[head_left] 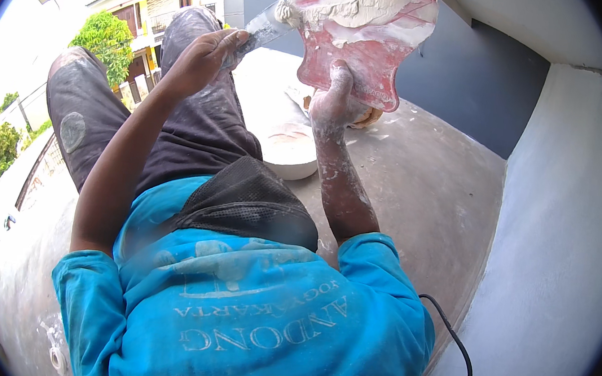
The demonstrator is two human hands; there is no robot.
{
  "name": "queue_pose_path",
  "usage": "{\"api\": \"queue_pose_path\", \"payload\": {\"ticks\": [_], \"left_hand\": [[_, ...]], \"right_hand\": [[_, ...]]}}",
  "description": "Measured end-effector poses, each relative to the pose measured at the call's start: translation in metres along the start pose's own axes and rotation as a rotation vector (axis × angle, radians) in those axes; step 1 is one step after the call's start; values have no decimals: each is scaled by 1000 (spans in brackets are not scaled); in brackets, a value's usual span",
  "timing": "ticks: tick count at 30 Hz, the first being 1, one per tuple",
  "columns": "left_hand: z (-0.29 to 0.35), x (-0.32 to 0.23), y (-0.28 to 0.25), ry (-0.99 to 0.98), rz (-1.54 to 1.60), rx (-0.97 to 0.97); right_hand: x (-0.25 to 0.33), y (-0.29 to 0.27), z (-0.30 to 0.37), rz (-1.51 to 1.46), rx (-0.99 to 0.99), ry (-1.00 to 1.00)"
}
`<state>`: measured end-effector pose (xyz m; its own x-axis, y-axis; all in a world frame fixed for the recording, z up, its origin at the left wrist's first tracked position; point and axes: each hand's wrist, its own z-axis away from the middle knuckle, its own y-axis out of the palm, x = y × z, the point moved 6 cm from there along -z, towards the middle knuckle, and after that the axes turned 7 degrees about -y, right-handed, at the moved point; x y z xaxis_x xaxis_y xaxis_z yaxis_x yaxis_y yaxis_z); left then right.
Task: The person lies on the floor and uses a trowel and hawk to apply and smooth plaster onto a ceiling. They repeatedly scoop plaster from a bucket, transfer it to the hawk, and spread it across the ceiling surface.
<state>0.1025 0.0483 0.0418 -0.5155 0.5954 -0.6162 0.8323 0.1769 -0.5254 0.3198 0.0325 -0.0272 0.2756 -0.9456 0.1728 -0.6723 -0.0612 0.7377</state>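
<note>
My left hand (204, 61), raised in front of my knees, is closed around a putty knife (264, 32). A lump of white putty (286, 14) clings to the knife's tip, which meets the left edge of a red plastic putty board (356, 66). Thick white putty (364, 21) is smeared across the board's upper part. My right hand (333, 105), dusted white, grips the lower part of that board with its thumb on the face. The fingers behind the board are hidden.
Beyond my right forearm stands a white round container (292, 162), with a partly hidden bag behind it. Grey concrete floor (418, 177) runs to a dark grey wall (471, 81) and a pale wall (554, 227) on the right. A black cable (456, 341) curves at lower right.
</note>
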Motion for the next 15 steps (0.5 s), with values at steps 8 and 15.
{"api": "queue_pose_path", "payload": {"ticks": [8,15], "left_hand": [[5,-34,21,103,16,80],[12,-41,5,39,-16,92]], "right_hand": [[2,16,8,168,306,-358],[9,27,-4,304,666,-740]]}}
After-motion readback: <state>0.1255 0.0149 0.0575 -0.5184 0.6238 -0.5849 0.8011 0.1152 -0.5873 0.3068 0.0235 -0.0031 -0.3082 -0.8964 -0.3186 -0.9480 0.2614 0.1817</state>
